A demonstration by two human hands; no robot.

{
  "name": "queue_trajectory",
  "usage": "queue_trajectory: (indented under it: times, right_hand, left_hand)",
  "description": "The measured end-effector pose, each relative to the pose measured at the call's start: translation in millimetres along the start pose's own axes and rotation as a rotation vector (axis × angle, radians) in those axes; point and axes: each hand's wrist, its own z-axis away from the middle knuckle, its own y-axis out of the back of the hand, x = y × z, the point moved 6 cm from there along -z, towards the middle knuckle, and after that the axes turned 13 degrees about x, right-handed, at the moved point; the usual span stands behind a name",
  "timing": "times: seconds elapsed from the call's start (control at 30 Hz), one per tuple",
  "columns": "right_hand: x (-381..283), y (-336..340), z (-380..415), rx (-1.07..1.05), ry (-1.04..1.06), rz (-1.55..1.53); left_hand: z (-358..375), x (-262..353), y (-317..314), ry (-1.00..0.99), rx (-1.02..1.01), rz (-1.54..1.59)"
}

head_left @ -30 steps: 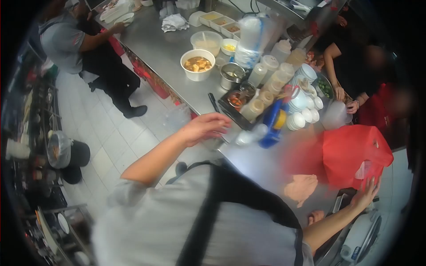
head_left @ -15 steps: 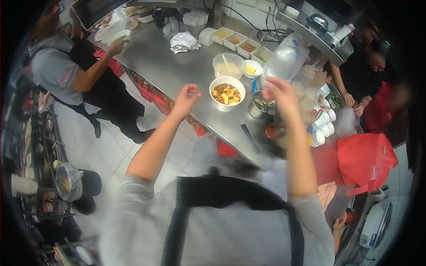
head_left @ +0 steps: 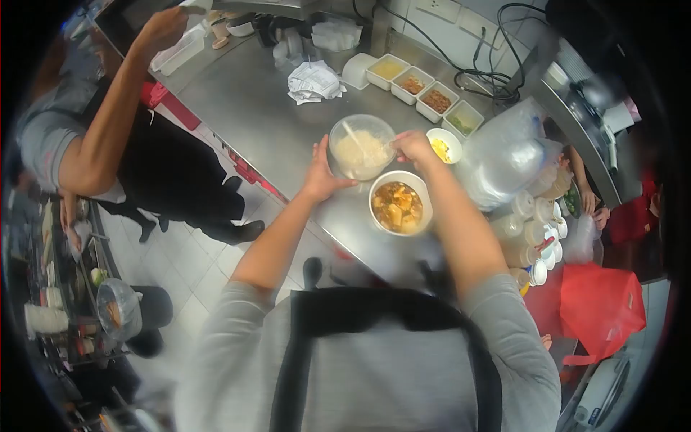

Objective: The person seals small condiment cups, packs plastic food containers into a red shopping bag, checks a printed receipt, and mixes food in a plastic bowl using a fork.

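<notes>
A clear round plastic tub [head_left: 345, 167] holds pale, grainy food that looks like rice, with a white utensil handle slanting across it. My left hand [head_left: 322, 176] cups the tub's left and near side, fingers long, thumb stretched along the base. On the opposite side, the fingers of my right hand [head_left: 417, 147] are bent in at the rim; their tips are partly hidden. Just nearer to me stands a white bowl [head_left: 376, 222] of brown sauce with yellowish chunks, beneath my right forearm. A small white bowl [head_left: 453, 137] with yellow bits sits beyond my right hand.
Several topping containers [head_left: 437, 101] line the back, near crumpled white paper [head_left: 315, 81]. Plastic bags [head_left: 504, 155], bottles and stacked cups crowd the right, with a red bag [head_left: 603, 311] beyond. A co-worker's arm [head_left: 108, 137] reaches over the counter's left end [head_left: 237, 108].
Both my hands have come in from mid-air to the tub's sides. The tub has shifted left relative to the bowls. The view has moved closer, and the co-worker's arm on the left has risen.
</notes>
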Motion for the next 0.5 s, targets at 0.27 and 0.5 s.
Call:
queue_trajectory:
  times: [0.27, 0.5]
  right_hand:
    - [-44, -45, -2, 0.236, 0.185, 0.255]
    - [-71, -73, 3, 0.188, 0.259, 0.33]
  left_hand:
    - [-43, -20, 1, -0.08, -0.186, 0.619]
    - [-57, -62, 24, -0.092, -0.397, 0.485]
